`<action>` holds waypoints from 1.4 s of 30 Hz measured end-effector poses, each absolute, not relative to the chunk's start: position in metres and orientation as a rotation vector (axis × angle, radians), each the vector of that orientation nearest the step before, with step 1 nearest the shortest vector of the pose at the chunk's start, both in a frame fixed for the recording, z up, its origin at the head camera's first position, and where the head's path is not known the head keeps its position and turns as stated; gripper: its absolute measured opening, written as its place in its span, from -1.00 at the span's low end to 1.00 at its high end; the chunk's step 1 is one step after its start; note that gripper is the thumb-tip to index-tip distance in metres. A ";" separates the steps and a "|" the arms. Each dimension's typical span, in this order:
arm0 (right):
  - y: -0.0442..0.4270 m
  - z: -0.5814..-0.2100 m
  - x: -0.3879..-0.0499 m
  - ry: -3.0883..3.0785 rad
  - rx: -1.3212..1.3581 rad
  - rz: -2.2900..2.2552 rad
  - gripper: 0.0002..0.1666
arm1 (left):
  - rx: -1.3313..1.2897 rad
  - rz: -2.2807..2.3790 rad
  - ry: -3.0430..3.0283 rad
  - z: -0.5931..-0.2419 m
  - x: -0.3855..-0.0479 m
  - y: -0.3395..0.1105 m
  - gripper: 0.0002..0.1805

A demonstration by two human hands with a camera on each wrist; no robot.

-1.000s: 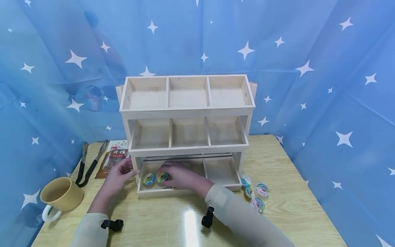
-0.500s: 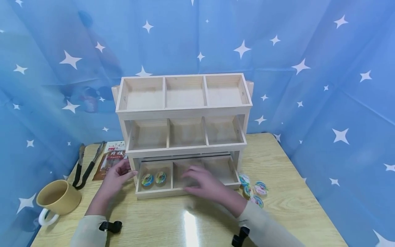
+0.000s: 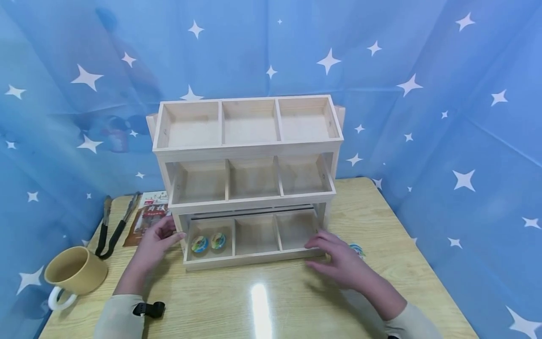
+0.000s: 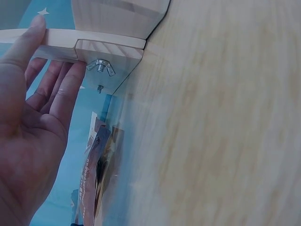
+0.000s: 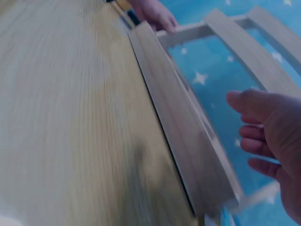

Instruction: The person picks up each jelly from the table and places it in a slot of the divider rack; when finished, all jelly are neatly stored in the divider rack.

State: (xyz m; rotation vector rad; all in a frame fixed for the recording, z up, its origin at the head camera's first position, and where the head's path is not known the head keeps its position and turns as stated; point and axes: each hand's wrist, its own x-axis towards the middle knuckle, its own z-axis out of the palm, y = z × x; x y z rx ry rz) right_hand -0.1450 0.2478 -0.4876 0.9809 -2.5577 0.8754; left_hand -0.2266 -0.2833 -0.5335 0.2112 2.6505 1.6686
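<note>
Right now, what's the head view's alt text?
A person's left hand grips a tiered wooden rack on a table; the right hand is near its bottom right corner. Two round items sit in its bottom left compartment.

Two round colourful cups [image 3: 200,244] lie in the bottom-left compartment [image 3: 210,227] of an upright wooden rack [image 3: 254,202].

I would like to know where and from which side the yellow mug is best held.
Probably by the white handle, coming from the near left side. The mug stands with its opening upward, and the handle juts out there, away from the tongs lying behind. The left hand is nearer, but it would first have to let go of the wooden rack.
</note>
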 end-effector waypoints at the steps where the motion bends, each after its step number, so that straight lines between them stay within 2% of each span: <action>1: 0.254 -0.488 -0.143 -2.560 0.968 0.870 -0.50 | 0.209 1.665 2.654 -0.533 -0.226 -0.283 -0.36; 8: 0.289 -0.493 -0.123 -2.644 0.829 0.880 -0.42 | 0.210 1.650 2.651 -0.533 -0.225 -0.284 -0.34; 15: 0.313 -0.498 -0.107 -2.717 0.701 0.820 -0.50 | 0.243 1.672 2.641 -0.534 -0.225 -0.283 -0.36; 27: 0.329 -0.513 -0.098 -2.748 0.668 0.790 -0.44 | 0.202 1.664 2.648 -0.533 -0.227 -0.283 -0.33; 42: 0.327 -0.524 -0.099 -2.820 0.618 0.861 -0.42 | 0.193 1.665 2.639 -0.531 -0.226 -0.282 -0.34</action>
